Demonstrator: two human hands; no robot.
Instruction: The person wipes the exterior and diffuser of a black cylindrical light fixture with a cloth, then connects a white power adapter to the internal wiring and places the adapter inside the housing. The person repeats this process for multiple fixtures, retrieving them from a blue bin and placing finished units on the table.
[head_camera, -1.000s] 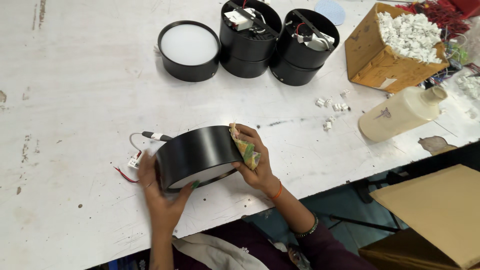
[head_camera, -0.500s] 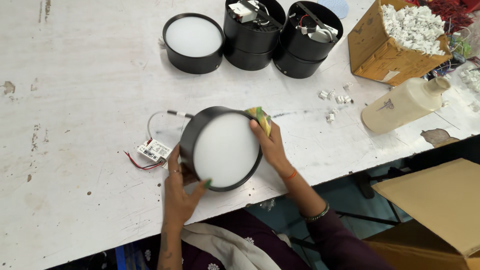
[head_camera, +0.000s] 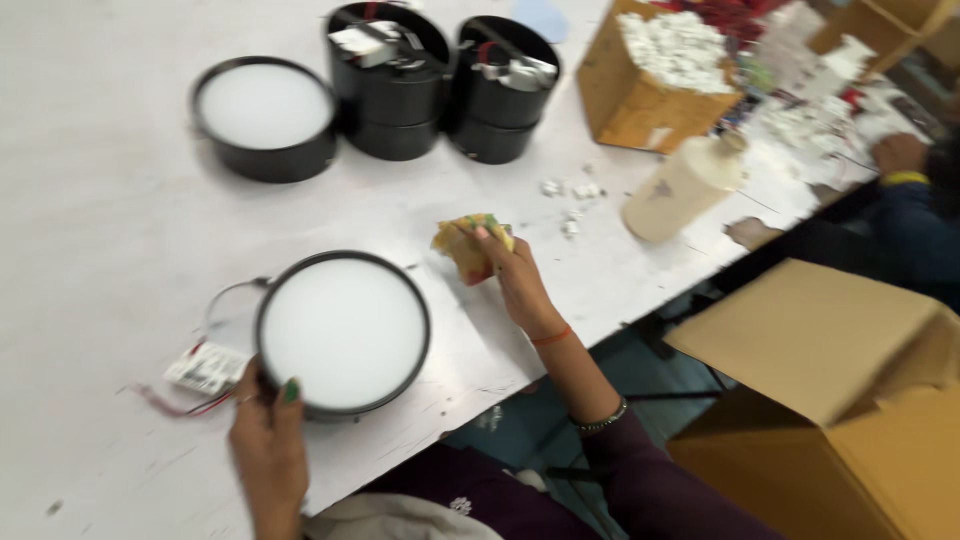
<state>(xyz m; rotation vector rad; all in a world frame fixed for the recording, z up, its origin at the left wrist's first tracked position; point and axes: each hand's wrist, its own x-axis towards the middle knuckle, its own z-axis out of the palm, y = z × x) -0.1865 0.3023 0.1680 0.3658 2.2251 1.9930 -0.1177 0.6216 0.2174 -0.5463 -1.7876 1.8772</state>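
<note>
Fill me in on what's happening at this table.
A person's left hand grips the rim of a round black lamp, its white face up on the white table. The right hand holds a crumpled yellowish cloth beside it. Three more black lamps sit further back, near a cream bottle.

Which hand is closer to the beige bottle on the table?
Right. The right hand, holding a cloth, is just left of the beige bottle; the left hand is much farther away.

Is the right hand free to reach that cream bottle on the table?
Probably not without letting go: the right hand already grips a cloth. Bare table lies between it and the bottle.
</note>
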